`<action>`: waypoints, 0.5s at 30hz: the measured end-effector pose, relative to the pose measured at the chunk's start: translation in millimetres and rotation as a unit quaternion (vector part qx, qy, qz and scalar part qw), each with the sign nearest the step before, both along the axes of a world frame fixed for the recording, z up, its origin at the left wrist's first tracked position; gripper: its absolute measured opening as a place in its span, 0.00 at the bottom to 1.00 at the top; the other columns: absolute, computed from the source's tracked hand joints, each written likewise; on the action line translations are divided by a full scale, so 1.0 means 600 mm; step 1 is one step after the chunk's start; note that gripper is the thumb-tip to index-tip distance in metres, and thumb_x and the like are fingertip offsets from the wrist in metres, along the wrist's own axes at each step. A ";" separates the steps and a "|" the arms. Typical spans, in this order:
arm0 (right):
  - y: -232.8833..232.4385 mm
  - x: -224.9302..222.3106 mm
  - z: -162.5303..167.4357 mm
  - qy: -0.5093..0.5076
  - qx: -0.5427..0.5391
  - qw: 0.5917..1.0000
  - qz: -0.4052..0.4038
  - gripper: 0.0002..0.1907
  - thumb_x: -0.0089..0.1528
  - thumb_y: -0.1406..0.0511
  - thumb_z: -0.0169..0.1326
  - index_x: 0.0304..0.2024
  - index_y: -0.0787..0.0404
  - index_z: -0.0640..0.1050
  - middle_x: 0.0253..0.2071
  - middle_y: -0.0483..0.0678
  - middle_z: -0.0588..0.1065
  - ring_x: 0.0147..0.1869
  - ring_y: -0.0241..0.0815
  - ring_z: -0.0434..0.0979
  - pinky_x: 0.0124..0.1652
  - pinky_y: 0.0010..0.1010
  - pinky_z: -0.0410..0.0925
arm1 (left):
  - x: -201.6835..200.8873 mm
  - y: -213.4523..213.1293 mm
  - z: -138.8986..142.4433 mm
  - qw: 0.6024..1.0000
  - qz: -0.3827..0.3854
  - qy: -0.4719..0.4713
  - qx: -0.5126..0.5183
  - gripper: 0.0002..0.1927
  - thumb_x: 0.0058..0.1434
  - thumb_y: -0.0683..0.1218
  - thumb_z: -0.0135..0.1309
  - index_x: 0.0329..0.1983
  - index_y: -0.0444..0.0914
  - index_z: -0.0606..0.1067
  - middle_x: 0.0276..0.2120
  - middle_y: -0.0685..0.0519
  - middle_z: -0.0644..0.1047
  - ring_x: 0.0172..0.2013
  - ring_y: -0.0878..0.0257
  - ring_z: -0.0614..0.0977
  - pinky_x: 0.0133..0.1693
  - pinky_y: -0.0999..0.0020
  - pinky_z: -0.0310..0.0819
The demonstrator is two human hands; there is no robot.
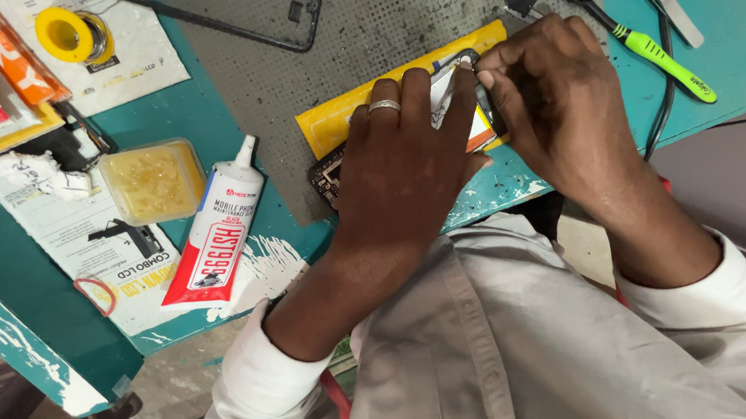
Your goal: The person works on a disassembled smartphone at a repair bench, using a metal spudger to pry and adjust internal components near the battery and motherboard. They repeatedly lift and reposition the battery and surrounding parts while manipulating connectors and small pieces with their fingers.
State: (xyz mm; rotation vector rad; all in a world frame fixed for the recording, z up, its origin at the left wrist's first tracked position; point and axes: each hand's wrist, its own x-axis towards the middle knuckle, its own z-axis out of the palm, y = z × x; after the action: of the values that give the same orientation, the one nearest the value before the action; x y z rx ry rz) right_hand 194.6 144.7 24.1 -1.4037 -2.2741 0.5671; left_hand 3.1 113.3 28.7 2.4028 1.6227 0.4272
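The phone part (468,98), a small dark piece with a pale sticker on it, lies at the near edge of the teal worktop (35,259), on a yellow packet (340,115) and a grey mat (361,35). Its long axis runs from near left to far right. The left hand (405,163), a ring on one finger, lies flat over its near-left end, fingers pressing down rather than closed round it. The right hand (558,100) comes in from the right with its grip pinched shut on the far-right edge of the part, so the part sits between the two hands, just left of the pinch. Left of the hands lie a white and red glue tube (217,229) and a small tub of yellow paste (152,179). Farther right lies a green-handled brush (641,42).
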 end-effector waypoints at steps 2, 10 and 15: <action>-0.003 -0.002 0.000 0.000 -0.011 1.000 -0.013 0.06 0.74 0.72 0.63 0.44 0.65 0.77 0.41 0.52 0.73 0.45 0.50 0.70 0.45 0.38 0.64 | -0.001 -0.002 -0.001 1.000 0.000 -0.008 0.003 0.43 0.53 0.65 0.66 0.67 0.40 0.69 0.48 0.46 0.71 0.52 0.49 0.74 0.52 0.54 0.71; 0.010 0.008 0.004 -0.005 0.007 0.999 0.053 0.04 0.72 0.74 0.59 0.45 0.67 0.75 0.44 0.54 0.72 0.48 0.54 0.70 0.49 0.41 0.65 | -0.002 -0.004 -0.006 1.000 -0.009 -0.027 -0.007 0.42 0.57 0.63 0.66 0.69 0.39 0.69 0.50 0.46 0.69 0.53 0.49 0.72 0.52 0.55 0.71; 0.027 0.016 0.005 0.014 -0.044 0.996 0.075 0.05 0.74 0.73 0.59 0.45 0.67 0.75 0.43 0.54 0.72 0.49 0.54 0.71 0.49 0.40 0.65 | -0.001 -0.003 -0.007 1.000 -0.008 -0.028 -0.004 0.41 0.57 0.63 0.66 0.68 0.40 0.69 0.50 0.46 0.69 0.53 0.49 0.72 0.52 0.54 0.71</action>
State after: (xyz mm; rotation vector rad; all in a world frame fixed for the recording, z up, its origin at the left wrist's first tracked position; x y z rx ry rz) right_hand 204.1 160.9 27.3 -1.2630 -2.3710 0.7377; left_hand 2.3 111.3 24.5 2.3740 1.5768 0.4792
